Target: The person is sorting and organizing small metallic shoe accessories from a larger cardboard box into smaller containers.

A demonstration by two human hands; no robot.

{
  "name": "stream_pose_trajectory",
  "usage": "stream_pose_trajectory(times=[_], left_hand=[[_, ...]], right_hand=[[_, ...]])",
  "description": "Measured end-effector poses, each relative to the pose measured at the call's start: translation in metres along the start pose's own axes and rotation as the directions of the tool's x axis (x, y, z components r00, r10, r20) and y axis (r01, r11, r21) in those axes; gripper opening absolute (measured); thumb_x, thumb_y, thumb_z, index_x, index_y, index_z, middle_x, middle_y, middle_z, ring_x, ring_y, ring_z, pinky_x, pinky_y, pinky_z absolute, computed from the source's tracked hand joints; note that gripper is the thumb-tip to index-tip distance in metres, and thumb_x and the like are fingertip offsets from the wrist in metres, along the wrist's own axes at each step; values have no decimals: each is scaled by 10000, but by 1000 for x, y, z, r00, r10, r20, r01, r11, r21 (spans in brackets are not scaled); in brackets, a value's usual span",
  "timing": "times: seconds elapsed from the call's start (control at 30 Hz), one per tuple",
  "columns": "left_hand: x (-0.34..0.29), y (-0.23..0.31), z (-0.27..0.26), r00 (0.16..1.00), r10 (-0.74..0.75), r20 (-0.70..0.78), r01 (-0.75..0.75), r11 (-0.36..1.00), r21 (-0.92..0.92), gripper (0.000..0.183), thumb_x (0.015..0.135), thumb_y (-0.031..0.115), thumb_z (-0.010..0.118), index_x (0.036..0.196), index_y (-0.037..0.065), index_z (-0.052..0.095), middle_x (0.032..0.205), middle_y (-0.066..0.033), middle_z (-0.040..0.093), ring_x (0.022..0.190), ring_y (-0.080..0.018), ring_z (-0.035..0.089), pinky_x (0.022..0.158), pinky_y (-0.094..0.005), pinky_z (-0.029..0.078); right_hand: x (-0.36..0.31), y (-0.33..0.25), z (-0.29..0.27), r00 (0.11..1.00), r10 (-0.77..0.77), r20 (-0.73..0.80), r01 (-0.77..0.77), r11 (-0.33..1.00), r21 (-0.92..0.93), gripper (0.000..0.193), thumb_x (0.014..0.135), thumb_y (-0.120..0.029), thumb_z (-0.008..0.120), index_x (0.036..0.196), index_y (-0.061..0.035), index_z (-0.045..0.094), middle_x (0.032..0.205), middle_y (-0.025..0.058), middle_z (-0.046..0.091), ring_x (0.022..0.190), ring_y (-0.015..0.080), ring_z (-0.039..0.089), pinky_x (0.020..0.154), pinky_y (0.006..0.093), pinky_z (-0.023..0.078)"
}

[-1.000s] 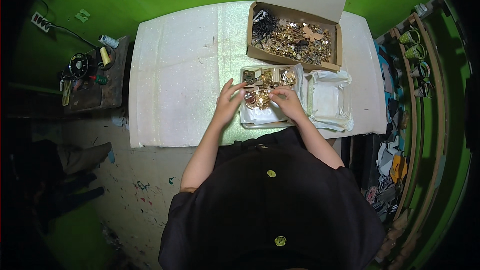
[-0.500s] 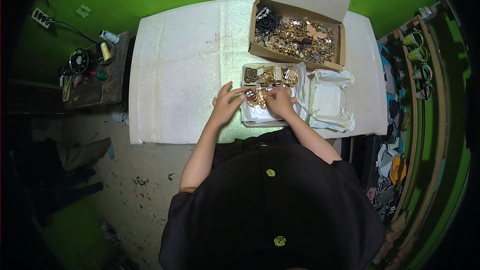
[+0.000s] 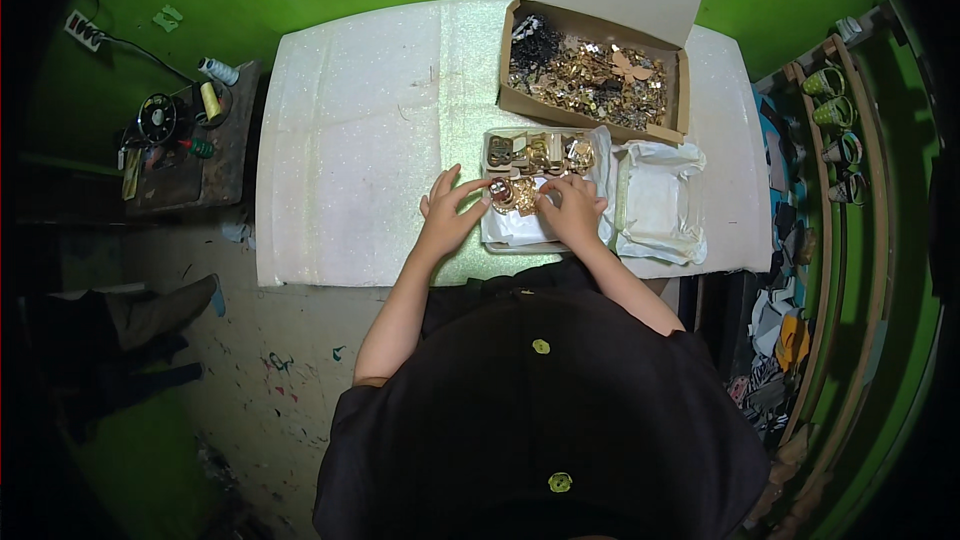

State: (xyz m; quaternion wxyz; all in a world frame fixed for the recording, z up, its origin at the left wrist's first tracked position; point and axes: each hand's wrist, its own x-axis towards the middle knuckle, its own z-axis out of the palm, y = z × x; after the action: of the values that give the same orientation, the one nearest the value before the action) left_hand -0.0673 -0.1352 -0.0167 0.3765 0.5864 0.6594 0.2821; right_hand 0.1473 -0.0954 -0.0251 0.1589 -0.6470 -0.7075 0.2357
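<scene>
A shallow tray (image 3: pixel 488 232) lined with white paper stands near the table's front edge. Rows of gold-coloured metal ornaments (image 3: pixel 540 150) fill its far part, and a smaller cluster of gold pieces (image 3: pixel 522 196) lies in the middle. At its left end is a dark red and gold piece (image 3: pixel 500 190). My left hand (image 3: pixel 447 212) is open beside the tray's left rim, index fingertip and thumb close to the red piece. Over the right side of the cluster, my right hand (image 3: pixel 575 214) has thumb and index finger bent together; what they pinch is hidden.
Behind the tray stands an open cardboard box (image 3: pixel 595 122) of mixed metal bits. A paper-lined container (image 3: pixel 662 202) sits right of the tray, on the white sparkly table (image 3: pixel 350 150). A sewing machine (image 3: pixel 158 120) is at the left, a wooden rack (image 3: pixel 825 240) at the right.
My right hand has shifted slightly right, its other fingers more spread. My left hand stays nearly in place by the red piece.
</scene>
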Motion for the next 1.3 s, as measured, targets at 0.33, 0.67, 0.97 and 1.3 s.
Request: stream_pose_trajectory(times=[0.33,0.67,0.97,1.3], left_hand=[[11,40,-7,995,95,-37,-89,987,135,386,826,381,602,1185,241,606,1430,-160,315,1354,-327,227,1039,-590,67],[58,76,0,962,266,-67,-249,949,193,640,825,319,588,1395,154,347,1454,-196,248,1341,-359,246,1058,-570,109],[111,87,34,974,218,61,-219,845,488,615,858,328,513,1416,189,296,1447,-151,281,1360,-315,224,1027,-649,89],[109,95,44,988,115,105,-152,854,498,660,800,206,556,1408,223,300,1488,-103,189,1384,-289,167,979,-703,118]], right_hand=[[-5,3,-40,985,-63,-162,80,992,102,341,712,-192,643,1052,-217,633,1130,50,486,1126,265,374,859,411,234],[23,23,-70,972,-33,-233,65,989,131,385,719,-187,638,1102,-185,600,1190,85,478,1175,292,364,929,421,245],[83,41,-97,944,-123,-306,122,992,-24,382,735,-169,621,1117,-161,600,1241,124,466,1226,314,340,1002,471,192],[248,65,-71,947,-241,-214,152,920,-361,291,751,-183,589,1018,-71,618,1108,119,495,1125,283,408,937,516,246]])
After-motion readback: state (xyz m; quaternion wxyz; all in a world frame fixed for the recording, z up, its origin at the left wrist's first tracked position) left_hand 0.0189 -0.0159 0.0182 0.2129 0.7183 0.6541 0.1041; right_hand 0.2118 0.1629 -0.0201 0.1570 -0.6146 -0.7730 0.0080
